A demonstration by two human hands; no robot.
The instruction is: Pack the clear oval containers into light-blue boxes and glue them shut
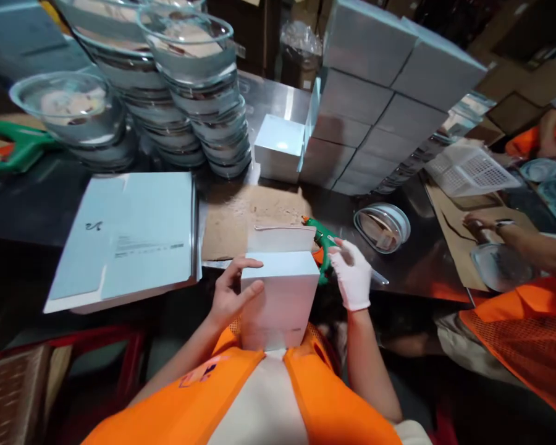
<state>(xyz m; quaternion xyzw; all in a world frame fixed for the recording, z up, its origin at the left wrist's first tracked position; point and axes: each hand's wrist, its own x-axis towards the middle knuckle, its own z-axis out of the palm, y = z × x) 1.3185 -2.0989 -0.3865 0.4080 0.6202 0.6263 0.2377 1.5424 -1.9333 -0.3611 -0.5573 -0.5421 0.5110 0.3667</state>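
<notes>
My left hand (235,290) is bare and grips the left side of a white cardboard box (280,303), thumb on its front face and fingers along the top edge. The box stands upright against my body, with a flap (282,238) raised at its far side. My right hand (352,277), in a white glove with bare fingertips, is by a green glue gun (323,233). Its fingers are parted and curved beside the gun; whether they touch it is unclear. The gun's orange tip points away to the left, and a clear glue stick (380,277) shows past my hand.
Flat box blanks (139,228) are piled at left, near stacked glass bowls (189,55) and another green glue gun (23,145). White boxes (352,117) form a tall stack ahead. Cardboard (231,219) covers part of the metal table. A co-worker's arm (528,238) is at right.
</notes>
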